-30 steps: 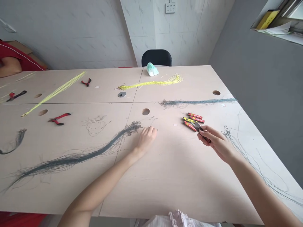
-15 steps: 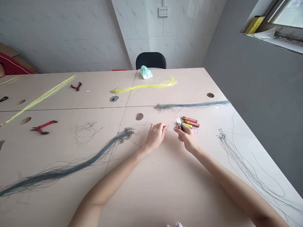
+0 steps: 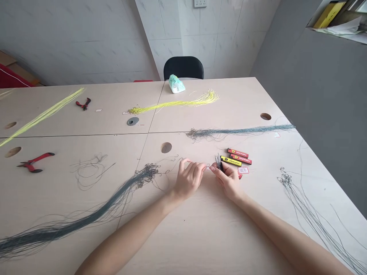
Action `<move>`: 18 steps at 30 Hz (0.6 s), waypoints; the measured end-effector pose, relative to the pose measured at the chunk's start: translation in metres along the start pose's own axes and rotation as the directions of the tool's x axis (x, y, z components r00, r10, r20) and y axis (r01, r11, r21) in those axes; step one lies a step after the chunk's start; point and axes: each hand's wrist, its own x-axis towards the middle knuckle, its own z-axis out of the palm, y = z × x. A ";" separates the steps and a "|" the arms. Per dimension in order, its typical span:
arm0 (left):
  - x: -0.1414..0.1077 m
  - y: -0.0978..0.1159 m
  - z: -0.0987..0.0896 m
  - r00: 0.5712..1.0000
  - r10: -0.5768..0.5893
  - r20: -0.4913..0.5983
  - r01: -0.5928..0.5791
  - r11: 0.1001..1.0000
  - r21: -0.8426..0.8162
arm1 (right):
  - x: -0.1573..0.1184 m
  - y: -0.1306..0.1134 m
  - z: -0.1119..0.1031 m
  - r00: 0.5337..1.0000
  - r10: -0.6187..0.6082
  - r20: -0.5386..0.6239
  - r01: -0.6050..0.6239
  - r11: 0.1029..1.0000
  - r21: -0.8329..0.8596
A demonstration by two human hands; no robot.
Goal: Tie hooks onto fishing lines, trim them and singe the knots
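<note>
My left hand [image 3: 189, 176] is pinched, and a tiny dark hook [image 3: 208, 165] shows at its fingertips. Close beside it, my right hand [image 3: 228, 179] is closed on small scissors [image 3: 218, 162], their blades pointing away from me. A red lighter end [image 3: 240, 175] sticks out by the right palm. Just beyond that hand lie a yellow lighter [image 3: 231, 160] and two red lighters [image 3: 237, 153], with a small printed label [image 3: 243, 170] next to them. A bundle of dark lines with hooks [image 3: 106, 208] stretches to the left of my left hand.
Other line bundles lie around: a yellow one [image 3: 174, 103], a teal one [image 3: 243, 130] and a loose one at right [image 3: 304, 206]. Red-handled pliers [image 3: 36, 162] and smaller pliers [image 3: 83, 104] are at left. A plastic bag [image 3: 176, 84] sits near the black chair [image 3: 184, 68].
The view has dipped and come closer, so things on the table sit differently in the frame. My hands remain near each other, and a red lighter end now shows by my right palm.
</note>
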 end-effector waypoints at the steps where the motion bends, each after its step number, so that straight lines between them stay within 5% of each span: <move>1: 0.000 -0.001 0.000 1.000 0.012 0.002 -0.012 1.000 0.007 | 0.000 0.001 0.000 1.000 -0.004 0.000 0.004 1.000 -0.002; 9: 0.001 0.001 -0.001 0.993 0.108 -0.041 -0.105 0.991 0.077 | 0.000 -0.001 -0.001 1.000 -0.016 -0.003 0.016 0.999 -0.032; 18: 0.001 0.002 0.002 0.994 -0.110 0.021 0.112 0.967 -0.227 | 0.001 0.006 -0.003 1.000 -0.027 -0.004 0.027 0.999 -0.023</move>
